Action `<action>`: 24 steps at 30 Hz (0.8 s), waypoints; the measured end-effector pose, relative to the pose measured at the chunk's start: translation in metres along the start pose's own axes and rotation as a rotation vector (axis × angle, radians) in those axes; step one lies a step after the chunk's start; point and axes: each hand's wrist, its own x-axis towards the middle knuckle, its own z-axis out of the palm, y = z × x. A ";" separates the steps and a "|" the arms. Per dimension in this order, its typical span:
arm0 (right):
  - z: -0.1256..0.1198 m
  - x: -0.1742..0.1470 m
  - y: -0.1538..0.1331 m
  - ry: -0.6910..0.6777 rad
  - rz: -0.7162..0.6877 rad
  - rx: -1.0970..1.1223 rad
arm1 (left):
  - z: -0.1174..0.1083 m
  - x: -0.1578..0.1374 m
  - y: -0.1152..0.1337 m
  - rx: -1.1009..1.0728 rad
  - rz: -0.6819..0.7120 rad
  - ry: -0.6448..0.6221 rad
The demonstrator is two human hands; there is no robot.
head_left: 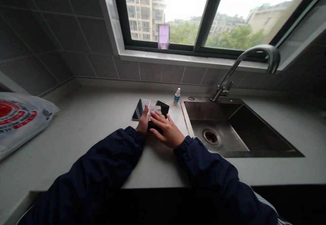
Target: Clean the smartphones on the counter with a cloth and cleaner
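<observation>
My left hand (143,121) grips the left side of a black, flat, phone-like object (155,128), its thumb pointing up. Over that object lies my right hand (166,130), fingers stretched, pressing a light grey cloth (155,108) against it. Most of the object and part of the cloth are hidden by the fingers. Left of the hands, a smartphone (140,110) with a dark screen and pale rim rests on the counter. Just behind them is a black flat item (164,107), whose kind I cannot make out. A small white spray bottle (177,96) with a blue label stands upright farther back.
A steel sink (244,146) is set into the pale counter (102,113) on the right, under a curved chrome faucet (224,79). At the far left lies a white plastic bag (22,119) with red print. A window (178,11) rises behind the counter.
</observation>
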 end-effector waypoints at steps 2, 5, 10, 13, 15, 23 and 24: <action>0.000 0.001 0.001 0.052 0.067 -0.028 | -0.001 0.000 -0.005 0.006 0.040 -0.033; -0.002 0.002 0.002 0.112 0.160 -0.073 | -0.001 -0.001 -0.011 0.050 0.048 -0.104; -0.006 0.004 0.009 0.160 0.278 -0.136 | -0.001 -0.004 -0.011 0.124 0.044 -0.156; -0.007 0.005 0.012 0.180 0.305 -0.139 | 0.002 -0.006 -0.010 0.121 0.053 -0.185; -0.008 0.005 0.013 0.199 0.323 -0.141 | 0.005 -0.007 -0.010 0.118 0.052 -0.196; -0.012 0.005 0.017 0.351 0.331 -0.035 | -0.015 -0.004 -0.012 0.229 -0.038 -0.190; -0.012 0.005 0.018 0.362 0.326 -0.025 | -0.020 -0.003 -0.013 0.236 -0.072 -0.173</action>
